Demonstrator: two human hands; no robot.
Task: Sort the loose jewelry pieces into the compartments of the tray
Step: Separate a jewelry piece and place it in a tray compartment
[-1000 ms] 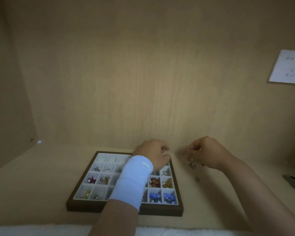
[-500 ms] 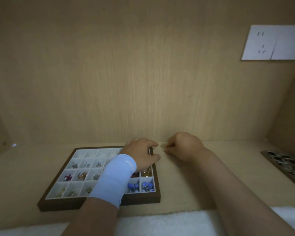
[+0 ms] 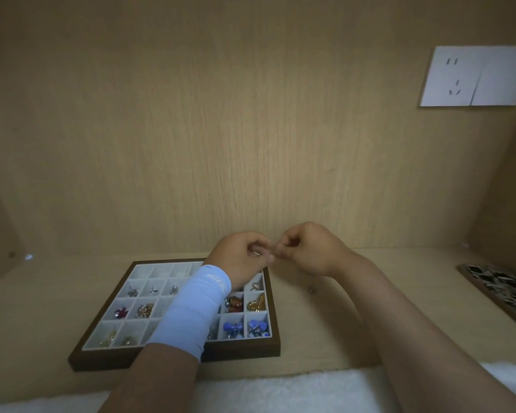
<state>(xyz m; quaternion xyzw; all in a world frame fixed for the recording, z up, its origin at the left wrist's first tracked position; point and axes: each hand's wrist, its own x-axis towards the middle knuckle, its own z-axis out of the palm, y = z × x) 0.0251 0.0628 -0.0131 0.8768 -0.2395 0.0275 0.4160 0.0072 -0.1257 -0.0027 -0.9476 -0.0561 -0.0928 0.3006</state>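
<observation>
Both hands are now lifting off the shelf (image 3: 399, 308), where they were resting half a second ago, and are meeting fingertip to fingertip in the air. Nearest the viewer, a white fleecy cloth (image 3: 280, 389) is lying along the shelf's front edge. Just beyond it, the tray (image 3: 173, 357), dark-rimmed with pale square compartments, is sitting left of centre. Blue pieces (image 3: 233, 327) are filling its two near-right compartments, amber pieces (image 3: 234, 304) and a gold one are lying behind those, and a red piece (image 3: 120, 312) is lying at the left. A forearm in a pale blue sleeve (image 3: 197, 305) is crossing over the tray. One loose piece (image 3: 311, 289) is lying on the shelf right of the tray. The left hand (image 3: 242, 257) is hovering over the tray's far right corner, and the right hand (image 3: 313, 248) is hovering beside it. Both are curling their fingers; whether they are pinching a piece is too blurred to tell. A dark patterned board (image 3: 501, 290) is lying at far right. A white socket (image 3: 471, 76) is showing on the back wall.
</observation>
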